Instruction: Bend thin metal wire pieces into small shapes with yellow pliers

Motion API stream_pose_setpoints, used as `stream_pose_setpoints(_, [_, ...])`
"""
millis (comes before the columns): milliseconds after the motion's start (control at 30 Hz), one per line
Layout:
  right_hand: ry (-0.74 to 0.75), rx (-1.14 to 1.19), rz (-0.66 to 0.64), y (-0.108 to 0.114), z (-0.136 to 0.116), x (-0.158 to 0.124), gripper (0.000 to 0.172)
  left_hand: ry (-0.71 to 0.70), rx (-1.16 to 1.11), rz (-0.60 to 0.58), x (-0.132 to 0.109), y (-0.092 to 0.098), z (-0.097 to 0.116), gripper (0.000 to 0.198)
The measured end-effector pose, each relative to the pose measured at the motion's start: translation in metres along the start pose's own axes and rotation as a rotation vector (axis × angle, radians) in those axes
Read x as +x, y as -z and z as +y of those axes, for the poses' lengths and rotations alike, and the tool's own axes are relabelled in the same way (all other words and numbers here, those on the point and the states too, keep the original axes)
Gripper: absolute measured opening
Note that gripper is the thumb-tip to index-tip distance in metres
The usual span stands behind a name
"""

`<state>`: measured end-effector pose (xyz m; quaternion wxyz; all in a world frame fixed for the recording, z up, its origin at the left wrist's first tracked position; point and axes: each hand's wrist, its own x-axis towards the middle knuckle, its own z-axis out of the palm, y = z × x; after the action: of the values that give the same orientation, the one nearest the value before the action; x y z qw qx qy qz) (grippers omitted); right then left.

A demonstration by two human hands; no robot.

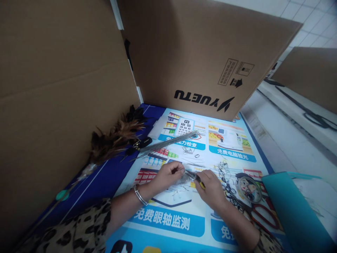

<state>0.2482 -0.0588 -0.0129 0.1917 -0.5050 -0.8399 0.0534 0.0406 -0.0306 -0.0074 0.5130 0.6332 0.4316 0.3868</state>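
Note:
My right hand (210, 188) is closed around the yellow-and-black handles of a pair of pliers (191, 174), whose jaws point left. My left hand (171, 174) pinches at the jaw tips; what sits between its fingers is too small to make out. Under and around both hands lie thin loose wire pieces (179, 191) on the printed blue-and-white sheet (160, 218). A bundle of long straight wires (168, 143) rests beyond the left hand. To the right of the pliers are several small dark rings (229, 189).
Cardboard panels (163, 52) stand behind and at the left. A feather duster (113, 140) leans along the left side. At right are a round clear tape roll (256, 193), red-handled scissors (265, 216) and a teal box (295, 211).

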Motion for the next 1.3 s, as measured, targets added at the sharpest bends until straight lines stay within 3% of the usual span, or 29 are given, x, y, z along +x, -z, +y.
stream_pose_setpoints(233, [-0.026,-0.020,-0.073,0.0007,-0.0014,0.0015,0.019,0.015,0.012,-0.006,0.0003,0.0001,0.0005,0.013])
stream_pose_setpoints(1300, [0.020,-0.067,-0.039,0.0010,-0.0006,0.0022,0.018,0.014,0.033,-0.032,0.0017,0.0011,0.0023,0.013])
